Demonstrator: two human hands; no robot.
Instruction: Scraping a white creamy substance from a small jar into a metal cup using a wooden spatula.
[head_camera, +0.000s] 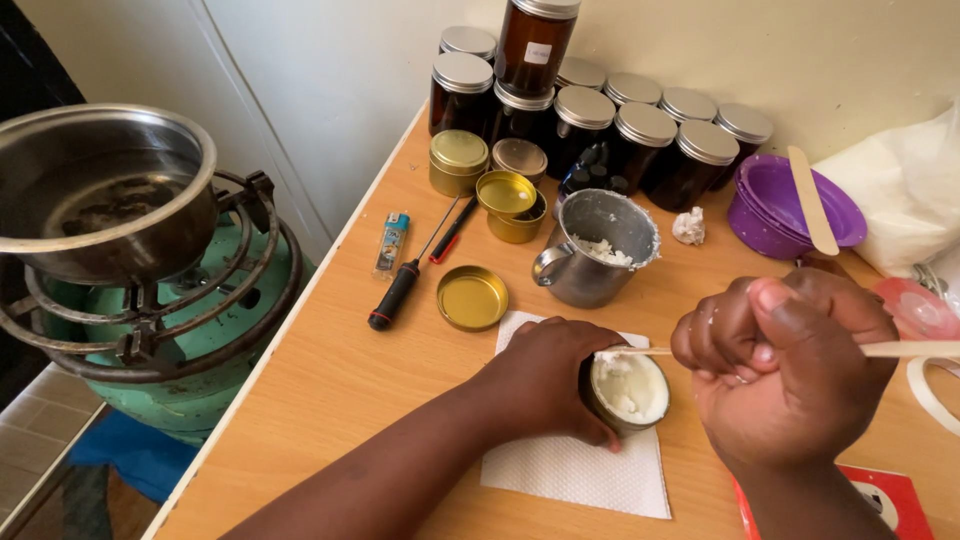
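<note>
My left hand wraps around a small round tin filled with white wax, standing on a white paper towel. My right hand is closed on a thin wooden stick whose tip reaches over the tin's rim. White wax is smeared on my right fingers. Just behind the tin stands a metal cup with white wax flakes inside.
Dark amber jars with silver lids line the wall. Gold tins, a loose gold lid, a screwdriver and a lighter lie behind. Purple bowls hold a wooden spatula. A pot sits on a gas burner left of the table.
</note>
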